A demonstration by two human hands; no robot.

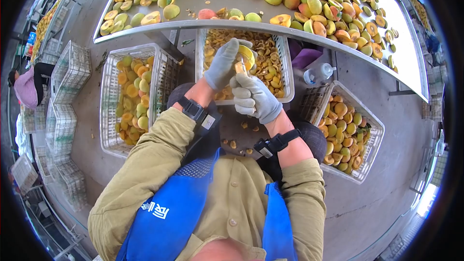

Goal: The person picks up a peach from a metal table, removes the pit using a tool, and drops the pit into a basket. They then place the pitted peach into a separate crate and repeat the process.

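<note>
My left hand [221,65], in a grey glove, is closed around a yellow peach half [248,55] with its hollow side facing me. Just below it, my gloved right hand [257,98] grips a small pitting tool [240,68] with a light brown handle. The tool's tip is at the peach half's hollow, its exact contact hard to make out. Both hands are above a white crate [288,83] of peach pits and scraps. Beyond them, a metal table [193,25] carries many peach halves [316,5].
A white crate [107,130] of peach halves stands at left, another crate [374,154] at right. Near the right one are a clear bottle [316,74] and a purple container [306,58]. Stacked crates [70,75] and a person in purple [30,88] are farther left.
</note>
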